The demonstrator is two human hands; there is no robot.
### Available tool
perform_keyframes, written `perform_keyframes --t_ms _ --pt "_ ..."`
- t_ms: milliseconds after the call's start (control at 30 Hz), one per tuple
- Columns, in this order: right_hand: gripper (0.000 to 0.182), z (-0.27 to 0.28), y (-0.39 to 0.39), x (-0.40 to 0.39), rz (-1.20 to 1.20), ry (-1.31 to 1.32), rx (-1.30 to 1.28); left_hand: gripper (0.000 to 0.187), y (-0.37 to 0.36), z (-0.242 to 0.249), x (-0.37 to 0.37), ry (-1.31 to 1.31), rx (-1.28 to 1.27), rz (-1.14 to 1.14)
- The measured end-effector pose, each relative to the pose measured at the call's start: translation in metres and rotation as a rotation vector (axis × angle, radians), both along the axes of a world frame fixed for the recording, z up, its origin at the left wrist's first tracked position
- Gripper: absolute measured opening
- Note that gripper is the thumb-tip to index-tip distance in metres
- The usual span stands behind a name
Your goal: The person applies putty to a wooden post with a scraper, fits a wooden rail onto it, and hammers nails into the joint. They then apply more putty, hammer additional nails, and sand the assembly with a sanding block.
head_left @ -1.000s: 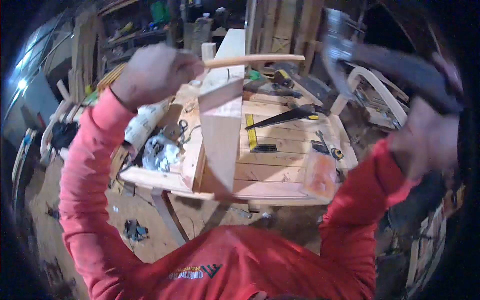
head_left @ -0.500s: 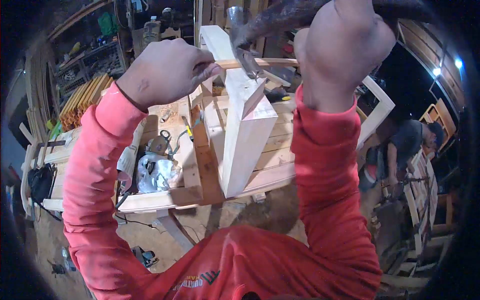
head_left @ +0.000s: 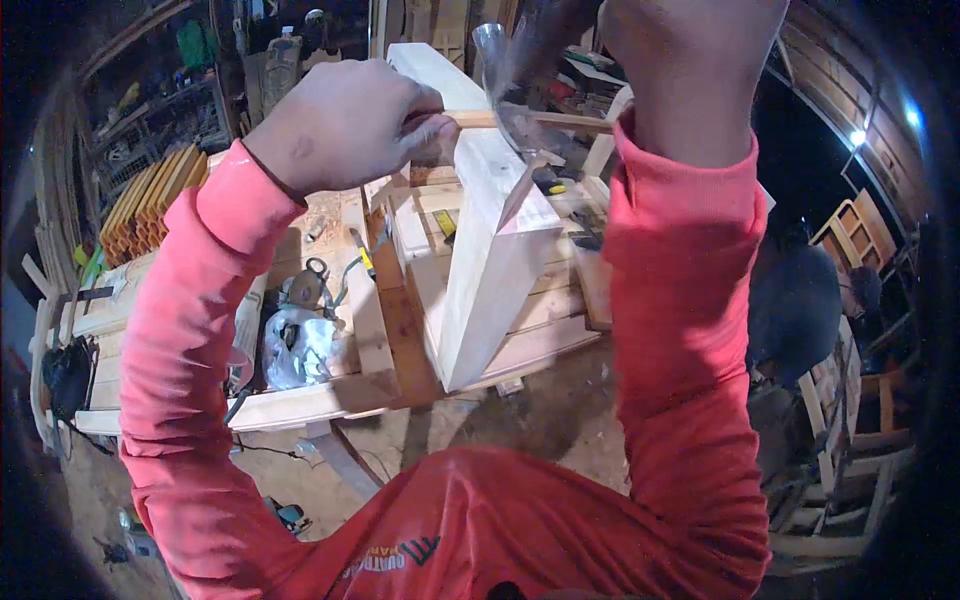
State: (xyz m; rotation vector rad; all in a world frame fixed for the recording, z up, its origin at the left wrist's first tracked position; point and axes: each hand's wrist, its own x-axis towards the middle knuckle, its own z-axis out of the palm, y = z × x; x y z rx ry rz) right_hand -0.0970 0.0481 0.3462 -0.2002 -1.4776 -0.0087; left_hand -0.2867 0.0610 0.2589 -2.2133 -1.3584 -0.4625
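Note:
My left hand (head_left: 355, 125) pinches the near end of a thin wooden strip (head_left: 475, 119). The strip reaches right across the top of a pale wooden frame (head_left: 495, 290) and runs behind my right sleeve. My right hand (head_left: 690, 50), partly cut off by the top edge, is closed on a hammer (head_left: 489, 45) whose dark handle is blurred. The hammer's head hangs over the frame's upper end, overlapping the strip in this view. A pointed wooden piece (head_left: 518, 198) sticks up at the frame's corner.
A slatted wooden workbench (head_left: 300, 408) carries a plastic bag (head_left: 300, 345), a tape roll (head_left: 305, 288) and a yellow-marked tool (head_left: 366, 260). Stacked wooden pieces (head_left: 155, 205) lie at the left. Another person (head_left: 800, 300) is at the right, near more wooden frames (head_left: 860, 235).
My right hand has moved upward, toward the top edge. The hammer's handle has swung steeper, while my left hand keeps its pinch on the strip. The view has shifted slightly.

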Motion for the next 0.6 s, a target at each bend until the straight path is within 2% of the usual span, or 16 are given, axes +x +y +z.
perform_keyframes --t_ms 167,333,433,533,600 --pt "0.039 0.001 0.006 -0.002 0.241 0.068 0.011 0.039 -0.001 0.002 0.002 -0.020 -0.042 0.030" --pt "0.030 0.012 0.005 -0.005 0.273 0.108 0.086 0.036 0.001 0.000 0.000 0.003 0.004 0.000" --pt "0.029 0.018 0.007 0.005 0.277 0.077 0.079 0.036 -0.001 0.001 0.002 0.014 -0.041 0.093" --pt "0.028 0.022 0.011 0.014 0.278 0.030 0.057 0.028 -0.001 -0.014 0.000 0.018 0.306 -0.045" --pt "0.027 0.022 0.011 0.019 0.281 0.003 0.040 0.025 -0.015 -0.036 0.014 -0.439 0.585 -0.223"
